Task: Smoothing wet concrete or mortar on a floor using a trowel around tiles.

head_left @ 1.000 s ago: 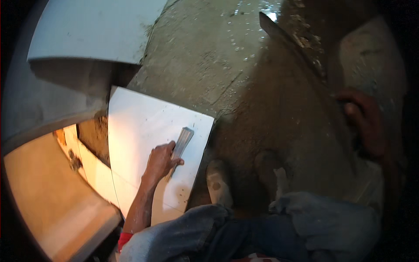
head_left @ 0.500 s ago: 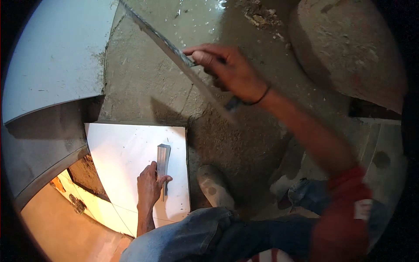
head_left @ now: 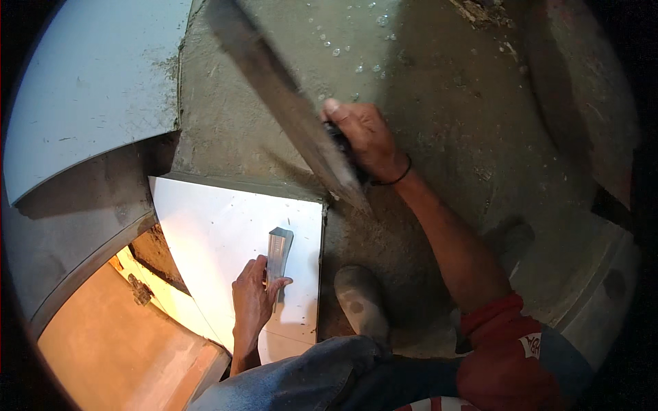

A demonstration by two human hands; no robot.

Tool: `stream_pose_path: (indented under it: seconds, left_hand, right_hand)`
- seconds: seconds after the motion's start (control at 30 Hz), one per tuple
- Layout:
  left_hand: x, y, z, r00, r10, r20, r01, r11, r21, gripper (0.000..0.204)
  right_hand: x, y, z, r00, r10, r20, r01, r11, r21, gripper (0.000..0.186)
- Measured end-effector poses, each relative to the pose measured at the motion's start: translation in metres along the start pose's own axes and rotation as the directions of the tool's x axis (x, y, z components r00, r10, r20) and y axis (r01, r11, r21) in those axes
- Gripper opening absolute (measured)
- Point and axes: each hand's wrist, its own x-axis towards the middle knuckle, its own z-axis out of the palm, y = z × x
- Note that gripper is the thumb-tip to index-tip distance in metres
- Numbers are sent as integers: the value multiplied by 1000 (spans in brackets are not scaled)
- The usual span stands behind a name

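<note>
My right hand (head_left: 367,140) is wrapped round the dark handle of a long finishing trowel (head_left: 284,113). The trowel is raised and slanted, slightly blurred, its blade running from the top of the view down to the right past the white tile's far corner. Lower down, my left hand (head_left: 252,298) grips a short metal channel (head_left: 278,253) between thumb and fingers. That channel lies over the white tile (head_left: 212,219), pointing away from me. Wet grey mortar (head_left: 240,103) spreads beyond the tile under the trowel.
A large pale tile or panel (head_left: 96,89) stands at the far left, with a dark gap below it. My boot (head_left: 360,298) rests right of the white tile. Rubble (head_left: 483,12) lies at the far edge. An orange-brown surface (head_left: 123,315) fills the lower left.
The trowel has turned from nearly edge-on to show more of its flat blade. My right hand has come nearer to the white tile. My left hand keeps its grip; the whole view has shifted slightly.
</note>
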Motion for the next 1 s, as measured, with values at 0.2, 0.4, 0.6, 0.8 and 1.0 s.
stream_pose_path:
  seconds: [0.2,0.4,0.6,0.8,1.0]
  left_hand:
    - [2,0,-2,999,2,33,-3,1000,19,40]
    - [2,0,-4,999,-6,48,5,1000,4,37]
    - [2,1,-3,1000,14,25,-13,1000,-5,36]
    - [2,0,-3,999,-5,42,5,1000,-2,37]
    - [4,-2,-4,998,26,57,-29,998,55,39]
  right_hand:
    - [25,-3,28,970,-188,153,209,968,-136,50]
    - [15,-35,-42,754,200,625,31,941,-338,48]
    - [-10,-34,-53,654,344,674,43,873,-487,49]
    - [-38,-47,-64,594,445,670,-79,861,-502,48]
    - [-48,-85,-105,483,596,642,-229,793,-564,37]
